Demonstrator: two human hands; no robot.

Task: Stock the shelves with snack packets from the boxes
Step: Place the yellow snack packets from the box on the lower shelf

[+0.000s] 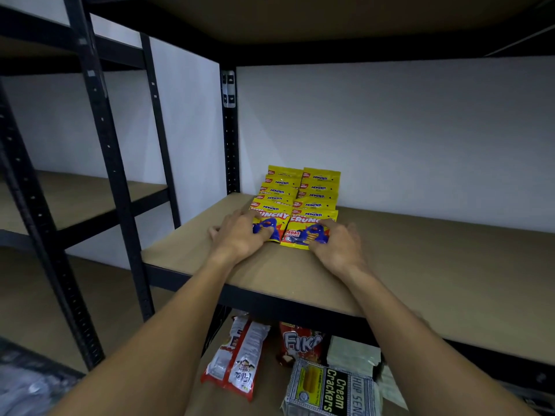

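2 front snack packets (295,229) under spread fingers, left hand (240,235) and right hand (338,244) pressing flat, ungripped.

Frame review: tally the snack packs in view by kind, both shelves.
Yellow Monster packets, upper shelf, two overlapping rows: 10 showing
Red-and-white wafer packs, lower shelf: 2
Red Fika pack: 1
Cream Crackers pack: 1
Pale packet, label unreadable: 1
Total: 15

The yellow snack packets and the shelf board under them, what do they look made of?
Yellow snack packets: likely glossy plastic film, going by highlights and crinkled edges. Shelf board: matte tan, grainless, probably fibreboard or similar pressed board. It sits in a black frame with punched holes, probably painted metal.
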